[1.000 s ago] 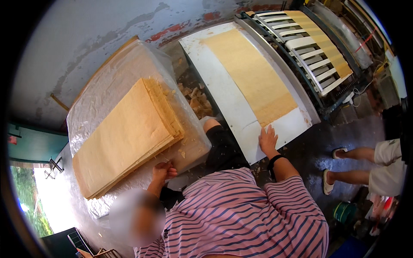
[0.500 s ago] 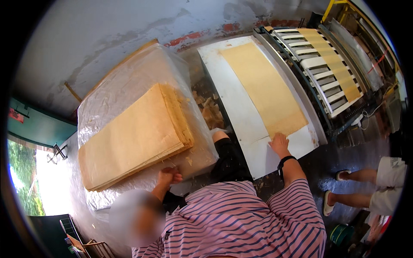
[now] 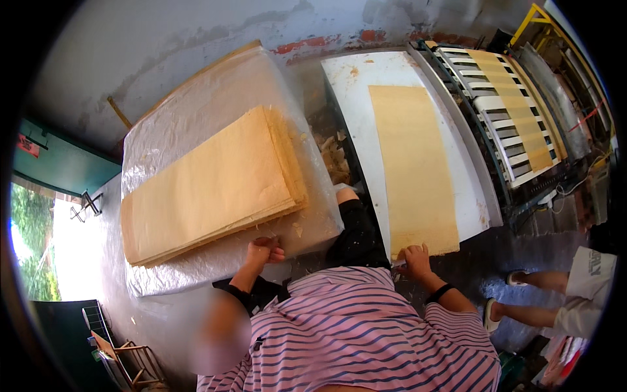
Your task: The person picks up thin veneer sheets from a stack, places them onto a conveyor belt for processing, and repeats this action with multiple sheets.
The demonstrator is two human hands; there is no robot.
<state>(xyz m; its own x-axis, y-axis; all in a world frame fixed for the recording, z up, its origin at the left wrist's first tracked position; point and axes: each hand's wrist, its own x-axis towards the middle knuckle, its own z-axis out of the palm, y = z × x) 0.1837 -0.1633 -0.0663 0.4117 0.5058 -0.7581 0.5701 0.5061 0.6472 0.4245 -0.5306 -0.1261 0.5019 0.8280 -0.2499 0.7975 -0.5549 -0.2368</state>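
Observation:
A long thin tan sheet (image 3: 415, 157) lies on the white-topped table (image 3: 346, 72). My right hand (image 3: 416, 261) pinches the near left corner of that sheet, which reaches past the table's near edge. My left hand (image 3: 264, 251) hangs by the front edge of the plastic-wrapped platform, its fingers loosely bent and apart, with nothing visible in them. On the platform (image 3: 196, 91), just beyond that hand, rests a thick stack of similar tan sheets (image 3: 209, 186) with ragged edges.
Right of the table stands a slatted conveyor (image 3: 490, 104) carrying another tan strip (image 3: 516, 108). Scraps (image 3: 334, 157) lie in the gap between platform and table. Another person's legs (image 3: 522, 300) are at the right. A green panel (image 3: 65, 160) and a wire rack (image 3: 95, 320) are at the left.
My right hand has drawn the tan sheet toward me, and its near end now passes the table edge. My left hand stays beside the platform. The whole view has shifted slightly.

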